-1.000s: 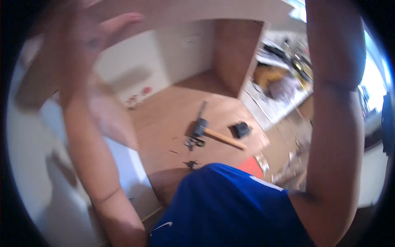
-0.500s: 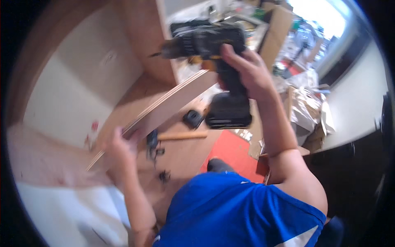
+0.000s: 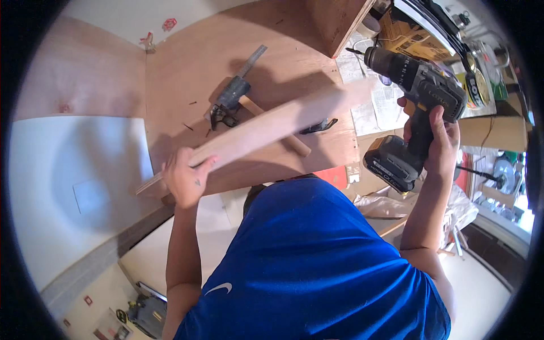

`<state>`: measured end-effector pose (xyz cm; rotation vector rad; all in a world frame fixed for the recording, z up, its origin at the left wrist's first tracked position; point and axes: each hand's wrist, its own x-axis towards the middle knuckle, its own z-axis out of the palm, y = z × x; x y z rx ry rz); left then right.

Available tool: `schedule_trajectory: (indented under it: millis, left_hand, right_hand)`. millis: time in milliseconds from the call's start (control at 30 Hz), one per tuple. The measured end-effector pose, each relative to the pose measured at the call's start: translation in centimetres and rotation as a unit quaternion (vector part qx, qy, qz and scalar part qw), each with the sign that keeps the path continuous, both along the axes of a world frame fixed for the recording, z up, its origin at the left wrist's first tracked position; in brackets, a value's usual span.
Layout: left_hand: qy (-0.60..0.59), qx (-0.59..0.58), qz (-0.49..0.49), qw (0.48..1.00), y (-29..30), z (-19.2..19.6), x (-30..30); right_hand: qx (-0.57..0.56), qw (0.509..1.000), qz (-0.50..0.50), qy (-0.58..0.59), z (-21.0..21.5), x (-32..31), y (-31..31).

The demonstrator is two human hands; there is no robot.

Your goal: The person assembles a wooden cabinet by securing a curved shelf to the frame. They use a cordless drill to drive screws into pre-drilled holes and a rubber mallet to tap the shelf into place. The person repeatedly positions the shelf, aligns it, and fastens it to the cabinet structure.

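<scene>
My left hand point(image 3: 187, 177) is closed around the near-left end of a long plywood strip point(image 3: 283, 122), which slants up to the right above a plywood surface point(image 3: 187, 68). My right hand point(image 3: 443, 139) grips the handle of a black cordless drill point(image 3: 422, 90). The bit in its chuck points up and left, apart from the strip. Beneath the strip lies a hammer with a wooden handle point(image 3: 298, 146), its middle hidden by the strip. Beside its dark head a metal ruler point(image 3: 253, 60) sticks out. A small black object point(image 3: 323, 126) is partly covered by the strip.
An upright plywood panel point(image 3: 345, 22) stands at the far edge. Newspaper point(image 3: 391, 107), a cardboard box point(image 3: 408, 37) and a yellow can point(image 3: 476, 88) lie beyond on the right. A white panel point(image 3: 79, 170) is at the left. Thin dark bits point(image 3: 188, 126) lie on the plywood.
The view has turned, so the plywood surface appears higher up. The drill now appears farther right and lower, farther from the strip. Both hands keep their holds.
</scene>
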<state>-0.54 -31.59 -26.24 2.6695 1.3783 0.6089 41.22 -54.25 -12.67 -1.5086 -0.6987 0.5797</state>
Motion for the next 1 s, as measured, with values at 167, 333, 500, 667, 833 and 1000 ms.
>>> schedule_trajectory:
  millis: [167,333,500,667,833,1000]
  left_hand:
    - [-0.015,-0.062,-0.072,0.995,-7.0,-3.6,2.5]
    - [0.058,-0.087,-0.007,0.994,-8.0,-5.6,4.9]
    - [-0.043,0.015,-0.022,0.999,-6.1,-7.8,9.0]
    - [-0.043,-0.026,-0.022,0.999,-6.2,-6.8,11.6]
    - [-0.015,-0.087,-0.01,0.996,-7.9,-6.9,12.2]
    - [0.078,-0.171,-0.028,0.982,-8.0,-7.4,9.2]
  right_hand:
    - [0.022,0.999,0.032,-0.008,0.4,4.8,0.4]
    - [0.027,0.999,0.011,0.029,-1.0,8.1,0.2]
    - [-0.016,0.999,0.038,0.027,-2.3,8.1,0.4]
    - [-0.112,0.97,0.212,0.03,-3.0,4.4,1.7]
    - [-0.221,0.891,0.395,0.028,-4.8,-0.6,6.9]
    - [-0.215,0.808,0.54,-0.095,-2.2,-8.8,12.8]
